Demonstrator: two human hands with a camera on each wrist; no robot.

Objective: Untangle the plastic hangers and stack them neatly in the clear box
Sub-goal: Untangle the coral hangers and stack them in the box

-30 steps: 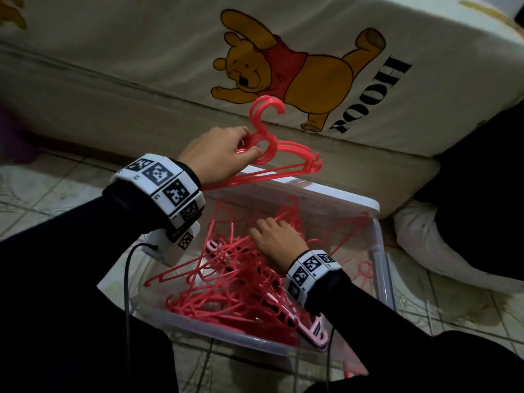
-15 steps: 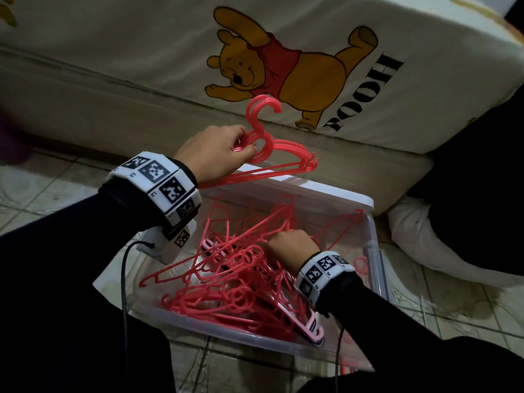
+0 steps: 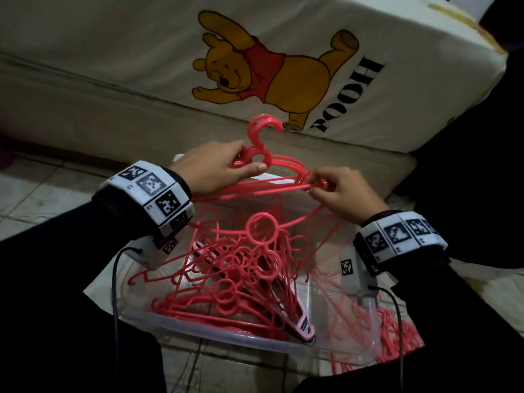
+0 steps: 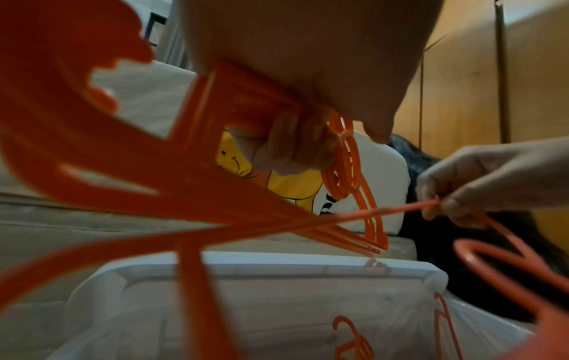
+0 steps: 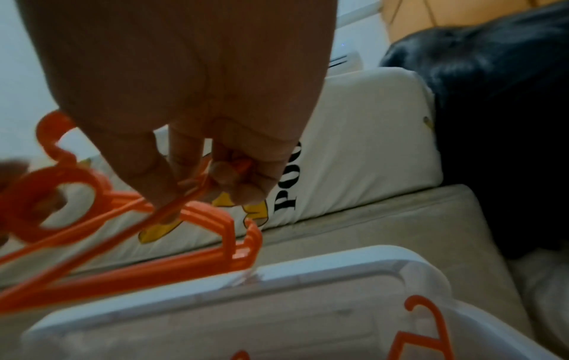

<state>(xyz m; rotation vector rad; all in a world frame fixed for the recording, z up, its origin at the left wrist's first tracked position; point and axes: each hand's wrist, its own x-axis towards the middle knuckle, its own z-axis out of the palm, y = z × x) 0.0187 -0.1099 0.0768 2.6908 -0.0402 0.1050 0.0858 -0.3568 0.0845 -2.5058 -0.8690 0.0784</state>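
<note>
A cream mattress [image 3: 141, 52] printed with a yellow cartoon bear [image 3: 272, 72] in a red shirt and black letters lies behind everything, on a pale tiled floor [image 3: 42, 194]. In front of it, on the floor, sits the clear box [image 3: 226, 337], its white-edged rim nearest the mattress. Inside the box is a tangled heap of hangers [image 3: 235, 273]: thin coral-pink plastic, each with a round ring below the hook, lying crossed at all angles, some hooks poking over the near wall.

Above the far rim, a bunch of aligned hangers [image 3: 272, 165] is held up, hooks together and pointing upward, bars nested flat against one another. The left hand [image 3: 215, 168] has its grip closed on this bunch at the neck, thumb on the near side, fingers curled behind. The right hand [image 3: 343, 194] pinches the end of a single hanger [image 3: 286, 225] between thumb and fingertips, right by the bunch's far shoulder; its ring hangs below over the heap. Both wrists wear white bands with black square markers, over black sleeves.
</note>
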